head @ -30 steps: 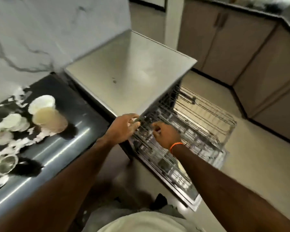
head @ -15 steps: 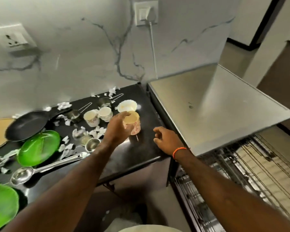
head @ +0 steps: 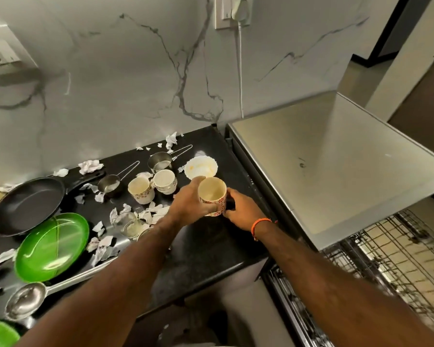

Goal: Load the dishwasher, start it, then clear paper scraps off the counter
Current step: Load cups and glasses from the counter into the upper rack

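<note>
My left hand grips a cream cup with a red floral pattern, held upright just above the black counter. My right hand touches the cup's right side, fingers curled against it near the base. Two similar cups stand behind, beside a white scalloped bowl. The dishwasher stands to the right, its wire rack pulled out. Paper scraps lie scattered over the counter.
On the counter's left lie a black frying pan, a green plate, a steel ladle and two steel measuring cups. A glass sits among the scraps. A power cord runs down the marble wall.
My view swung from the rack to the counter. My left hand reached the patterned cup, grasped it and lifted it; my right hand came in against its right side.
</note>
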Action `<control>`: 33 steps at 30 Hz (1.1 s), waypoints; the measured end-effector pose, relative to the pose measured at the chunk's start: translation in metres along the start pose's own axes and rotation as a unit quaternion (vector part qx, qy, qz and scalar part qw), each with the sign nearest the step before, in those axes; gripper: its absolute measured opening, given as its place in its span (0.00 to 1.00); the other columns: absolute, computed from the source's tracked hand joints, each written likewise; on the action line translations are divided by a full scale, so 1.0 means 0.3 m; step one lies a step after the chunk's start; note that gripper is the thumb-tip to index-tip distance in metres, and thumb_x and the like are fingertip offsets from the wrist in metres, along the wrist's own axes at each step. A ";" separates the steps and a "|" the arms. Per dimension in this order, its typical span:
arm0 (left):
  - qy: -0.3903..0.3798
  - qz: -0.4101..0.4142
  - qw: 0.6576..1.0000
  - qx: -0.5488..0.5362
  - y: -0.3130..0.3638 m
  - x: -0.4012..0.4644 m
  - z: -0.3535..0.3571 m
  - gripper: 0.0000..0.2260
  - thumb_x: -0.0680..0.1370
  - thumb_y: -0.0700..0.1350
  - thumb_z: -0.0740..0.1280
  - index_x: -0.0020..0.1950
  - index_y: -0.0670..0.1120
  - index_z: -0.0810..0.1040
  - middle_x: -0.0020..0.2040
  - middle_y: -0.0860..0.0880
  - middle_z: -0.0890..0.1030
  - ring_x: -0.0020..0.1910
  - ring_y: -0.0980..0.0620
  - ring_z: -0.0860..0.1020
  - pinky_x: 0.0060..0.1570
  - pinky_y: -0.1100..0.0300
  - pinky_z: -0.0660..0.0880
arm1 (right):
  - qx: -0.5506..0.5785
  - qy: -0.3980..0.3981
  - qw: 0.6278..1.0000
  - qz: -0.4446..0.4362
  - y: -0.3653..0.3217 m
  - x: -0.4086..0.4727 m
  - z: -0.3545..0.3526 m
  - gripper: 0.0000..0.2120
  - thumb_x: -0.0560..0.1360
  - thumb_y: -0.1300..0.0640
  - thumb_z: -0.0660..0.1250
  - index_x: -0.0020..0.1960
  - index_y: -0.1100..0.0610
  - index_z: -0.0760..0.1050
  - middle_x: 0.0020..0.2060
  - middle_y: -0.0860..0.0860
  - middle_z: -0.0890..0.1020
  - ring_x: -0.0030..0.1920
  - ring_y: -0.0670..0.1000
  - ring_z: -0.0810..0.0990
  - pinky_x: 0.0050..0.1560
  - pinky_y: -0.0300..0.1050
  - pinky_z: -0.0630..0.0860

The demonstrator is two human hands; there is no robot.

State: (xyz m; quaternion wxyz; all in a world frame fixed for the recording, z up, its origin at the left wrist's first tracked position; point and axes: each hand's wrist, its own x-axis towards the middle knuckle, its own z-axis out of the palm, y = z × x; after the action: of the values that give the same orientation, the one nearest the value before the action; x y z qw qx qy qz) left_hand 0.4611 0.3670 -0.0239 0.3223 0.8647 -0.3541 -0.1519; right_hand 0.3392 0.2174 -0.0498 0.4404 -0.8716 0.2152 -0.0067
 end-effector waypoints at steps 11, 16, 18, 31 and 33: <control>-0.038 0.054 0.984 -0.164 0.272 -0.043 0.156 0.34 0.63 0.54 0.84 0.65 0.53 0.75 0.57 0.57 0.80 0.56 0.59 0.80 0.55 0.56 0.81 | 0.159 0.062 0.985 0.037 0.172 -0.279 -0.236 0.39 0.67 0.54 0.81 0.73 0.51 0.68 0.63 0.48 0.77 0.60 0.49 0.78 0.59 0.51 0.80; -0.141 0.032 0.932 -0.332 0.520 -0.109 0.327 0.35 0.61 0.49 0.85 0.65 0.46 0.76 0.58 0.47 0.83 0.57 0.48 0.83 0.49 0.56 0.82 | 0.363 0.104 0.922 0.089 0.322 -0.535 -0.390 0.34 0.70 0.67 0.77 0.71 0.55 0.68 0.63 0.57 0.77 0.62 0.60 0.79 0.54 0.64 0.81; -0.197 -0.001 0.893 -0.404 0.617 -0.145 0.419 0.35 0.61 0.48 0.83 0.65 0.43 0.76 0.58 0.42 0.83 0.55 0.43 0.84 0.49 0.49 0.83 | 0.463 0.116 0.873 0.104 0.391 -0.654 -0.450 0.31 0.72 0.70 0.73 0.71 0.56 0.68 0.62 0.60 0.77 0.61 0.61 0.80 0.55 0.61 0.81; -0.369 0.053 0.913 -0.164 0.915 -0.256 1.030 0.17 0.79 0.39 0.70 0.68 0.43 0.77 0.59 0.49 0.83 0.46 0.61 0.82 0.39 0.67 0.79 | 0.375 0.314 0.819 0.300 0.834 -1.155 -0.503 0.36 0.66 0.65 0.80 0.69 0.55 0.67 0.64 0.57 0.75 0.60 0.59 0.79 0.54 0.62 0.82; -0.401 0.063 0.905 -0.124 0.928 -0.250 1.099 0.15 0.80 0.42 0.69 0.67 0.44 0.78 0.58 0.47 0.83 0.46 0.59 0.82 0.38 0.68 0.78 | 0.330 0.328 0.818 0.339 0.879 -1.160 -0.458 0.38 0.63 0.63 0.82 0.68 0.55 0.67 0.62 0.55 0.77 0.60 0.57 0.79 0.56 0.59 0.81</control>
State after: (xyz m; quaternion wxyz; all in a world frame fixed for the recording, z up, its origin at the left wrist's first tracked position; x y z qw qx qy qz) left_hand 0.1033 0.1212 -0.0821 0.2665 0.6596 -0.4853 -0.5084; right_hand -0.1014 0.1079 -0.1070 0.5794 -0.4923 0.6135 -0.2134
